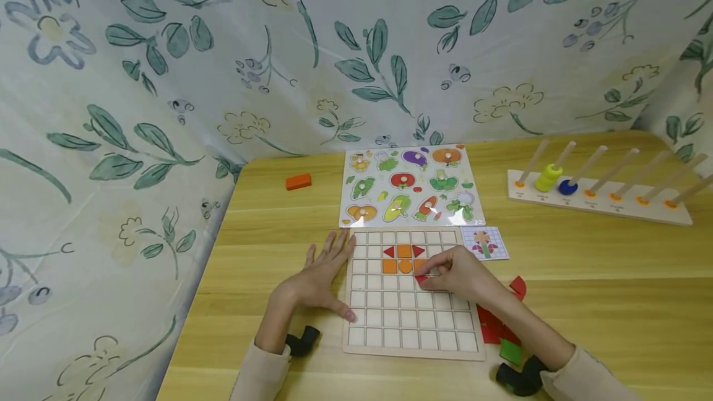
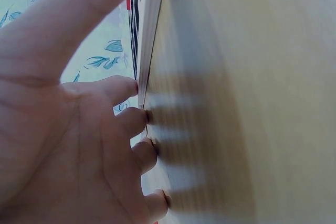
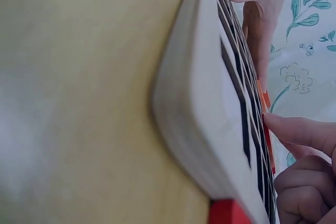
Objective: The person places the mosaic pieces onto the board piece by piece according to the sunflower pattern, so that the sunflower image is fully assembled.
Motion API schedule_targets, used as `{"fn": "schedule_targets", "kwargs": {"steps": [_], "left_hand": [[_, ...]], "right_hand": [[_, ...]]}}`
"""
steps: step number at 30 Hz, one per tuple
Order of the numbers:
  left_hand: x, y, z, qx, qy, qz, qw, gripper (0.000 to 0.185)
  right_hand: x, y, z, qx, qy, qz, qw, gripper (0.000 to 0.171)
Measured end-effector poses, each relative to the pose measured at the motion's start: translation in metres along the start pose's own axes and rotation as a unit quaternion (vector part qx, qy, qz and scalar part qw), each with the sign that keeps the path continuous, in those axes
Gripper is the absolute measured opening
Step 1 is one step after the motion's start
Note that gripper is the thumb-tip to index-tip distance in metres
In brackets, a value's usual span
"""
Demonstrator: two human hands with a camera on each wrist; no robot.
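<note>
The wooden grid board point(image 1: 412, 351) lies flat on the table. Near its top are orange squares point(image 1: 389, 267), an orange circle point(image 1: 405, 267) and two red triangles point(image 1: 389, 252). My right hand point(image 1: 459, 271) reaches over the board and pinches a small red piece point(image 1: 420, 279) between thumb and index finger, just below the right orange square. Its outline is partly covered by the fingers. My left hand point(image 1: 320, 277) is spread at the board's left edge, thumb and fingertips against the frame; in the left wrist view its fingers point(image 2: 134, 121) are extended.
Right of the board lie loose red pieces point(image 1: 490, 327) and a green square point(image 1: 510, 351). A pattern card point(image 1: 498, 243) and a vegetable puzzle point(image 1: 379, 200) sit behind it. Farther off are a peg stand point(image 1: 601, 206) with rings and an orange block point(image 1: 298, 181).
</note>
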State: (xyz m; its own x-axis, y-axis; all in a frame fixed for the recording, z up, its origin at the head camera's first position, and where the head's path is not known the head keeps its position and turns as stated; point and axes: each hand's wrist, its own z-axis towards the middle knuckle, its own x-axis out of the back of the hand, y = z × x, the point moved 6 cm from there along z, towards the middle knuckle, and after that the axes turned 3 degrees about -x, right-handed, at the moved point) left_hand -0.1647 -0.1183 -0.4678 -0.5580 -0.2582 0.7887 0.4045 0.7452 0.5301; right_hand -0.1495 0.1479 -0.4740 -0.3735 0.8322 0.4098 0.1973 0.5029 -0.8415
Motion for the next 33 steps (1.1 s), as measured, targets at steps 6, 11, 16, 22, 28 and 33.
{"fn": "schedule_targets", "kwargs": {"steps": [6, 11, 16, 22, 28, 33], "left_hand": [[0.0, 0.0, -0.001, -0.002, 0.005, -0.004, 1.0, 0.146], [0.001, 0.001, -0.001, -0.003, 0.006, -0.005, 1.0, 0.146], [0.001, 0.001, -0.001, -0.003, 0.007, -0.008, 0.9999, 0.146], [0.0, 0.001, 0.0, -0.003, 0.005, -0.009, 0.9999, 0.146], [0.0, 0.0, 0.0, -0.004, 0.004, -0.005, 1.0, 0.146], [-0.001, 0.0, 0.0, -0.005, 0.005, -0.01, 0.9999, 0.146]], "right_hand": [[-0.001, 0.0, 0.0, 0.005, -0.01, 0.0, 1.0, 0.013], [0.0, -0.002, -0.002, 0.016, -0.026, 0.002, 1.0, 0.017], [0.014, 0.0, -0.009, 0.02, -0.021, 0.001, 1.0, 0.019], [0.048, 0.014, -0.027, 0.003, 0.001, -0.021, 1.0, 0.025], [0.074, 0.042, -0.051, 0.003, -0.017, -0.03, 0.999, 0.027], [0.084, 0.066, -0.067, 0.002, -0.042, -0.032, 0.999, 0.029]]}}
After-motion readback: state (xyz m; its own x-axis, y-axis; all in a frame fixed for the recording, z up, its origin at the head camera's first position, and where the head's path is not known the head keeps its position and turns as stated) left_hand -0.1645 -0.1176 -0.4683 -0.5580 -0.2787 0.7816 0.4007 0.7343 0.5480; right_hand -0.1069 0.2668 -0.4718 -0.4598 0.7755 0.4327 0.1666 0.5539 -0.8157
